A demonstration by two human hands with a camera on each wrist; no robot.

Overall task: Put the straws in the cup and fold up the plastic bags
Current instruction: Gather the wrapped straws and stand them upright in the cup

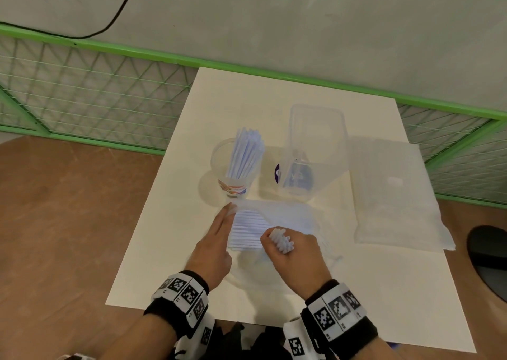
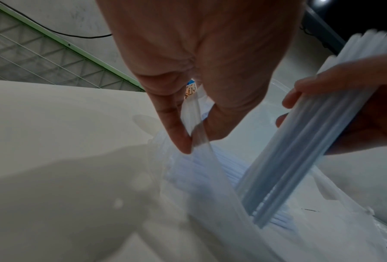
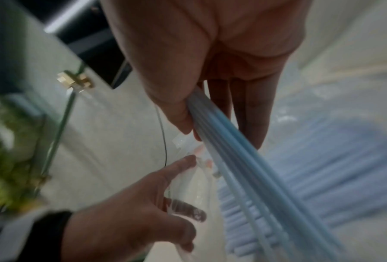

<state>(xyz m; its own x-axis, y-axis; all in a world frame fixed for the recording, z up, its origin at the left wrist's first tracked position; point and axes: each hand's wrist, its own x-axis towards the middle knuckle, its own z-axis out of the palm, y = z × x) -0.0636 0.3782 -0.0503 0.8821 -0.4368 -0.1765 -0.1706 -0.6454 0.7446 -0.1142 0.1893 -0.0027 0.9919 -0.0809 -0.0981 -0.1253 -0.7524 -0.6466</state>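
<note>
A clear cup (image 1: 222,158) with a printed base stands mid-sheet and holds several pale blue straws (image 1: 247,151). In front of it lies a clear plastic bag (image 1: 288,214) with more straws (image 1: 247,229) inside. My left hand (image 1: 228,213) pinches the bag's open edge (image 2: 195,129) between thumb and finger. My right hand (image 1: 277,243) grips a bundle of straws (image 1: 280,241), whose lower ends (image 2: 261,209) are still in the bag's mouth. The right wrist view shows the bundle (image 3: 239,156) running out from under my thumb.
A tall clear plastic container (image 1: 315,140) stands right of the cup. A second flat plastic bag (image 1: 395,195) lies at the right edge of the white sheet (image 1: 164,249). Green wire fencing (image 1: 96,90) runs behind. A dark object (image 1: 488,252) sits at the far right.
</note>
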